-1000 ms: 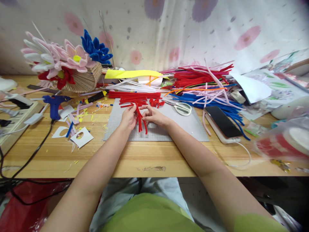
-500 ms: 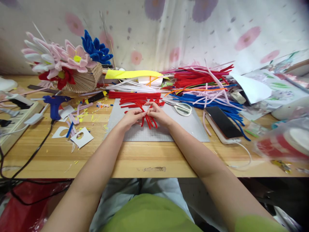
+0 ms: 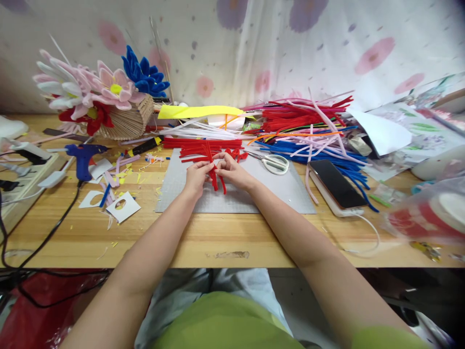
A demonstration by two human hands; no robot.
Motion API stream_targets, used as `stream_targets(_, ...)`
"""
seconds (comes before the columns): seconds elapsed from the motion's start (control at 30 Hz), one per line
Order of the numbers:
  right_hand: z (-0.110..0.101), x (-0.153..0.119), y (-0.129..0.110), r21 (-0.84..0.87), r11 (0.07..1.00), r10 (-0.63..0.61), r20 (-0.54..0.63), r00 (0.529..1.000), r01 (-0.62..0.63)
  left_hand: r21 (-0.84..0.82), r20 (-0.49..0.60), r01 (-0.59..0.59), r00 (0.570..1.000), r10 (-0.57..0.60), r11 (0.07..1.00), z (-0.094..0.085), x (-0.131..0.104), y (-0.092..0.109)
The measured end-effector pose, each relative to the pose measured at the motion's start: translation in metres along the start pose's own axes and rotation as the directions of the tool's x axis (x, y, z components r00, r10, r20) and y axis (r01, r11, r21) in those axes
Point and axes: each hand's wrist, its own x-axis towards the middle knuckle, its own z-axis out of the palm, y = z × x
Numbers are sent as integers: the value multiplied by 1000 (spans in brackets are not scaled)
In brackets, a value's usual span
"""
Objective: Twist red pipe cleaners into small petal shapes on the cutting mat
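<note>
Over the grey cutting mat (image 3: 232, 203), my left hand (image 3: 198, 178) pinches a small bundle of red pipe cleaners (image 3: 214, 179). My right hand (image 3: 231, 171) is closed on the same bundle from the other side, its fingertips close to those of the left. Red ends stick out above and below the fingers. Behind my hands lies a row of red pipe cleaners (image 3: 178, 143) at the mat's back edge. Scissors with white handles (image 3: 275, 164) rest on the mat to the right of my right hand.
A blue glue gun (image 3: 83, 160), cut white cards (image 3: 123, 207) and scraps lie left. Fuzzy flowers (image 3: 115, 88) stand at the back left. Blue pipe cleaners (image 3: 319, 156), a phone (image 3: 337, 184) and a bagged cup (image 3: 428, 213) are right.
Both hands have shifted slightly left. The red bundle has turned; its strands are now closer together and more upright, with ends rising above the fingers.
</note>
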Motion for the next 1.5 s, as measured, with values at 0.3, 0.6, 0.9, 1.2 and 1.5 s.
stream_targets(0.3,4,0,9,-15,981,190,-80,978,-192,-12,25,-128,991,129,992,-3,10,-9)
stream_targets(0.6,10,0,3,10,984,176,-92,980,-176,-70,-42,-256,966,254,964,1,11,-18)
stream_targets(0.9,2,-4,4,-47,983,171,-111,979,-177,29,225,44,973,-50,999,-16,14,0)
stream_targets(1.2,-6,-11,-5,-42,966,259,122,958,-256,109,478,174,854,-205,979,-35,17,12)
stream_targets(1.5,-4,-11,-4,36,959,269,183,946,-280,25,345,118,931,-119,993,-19,9,8)
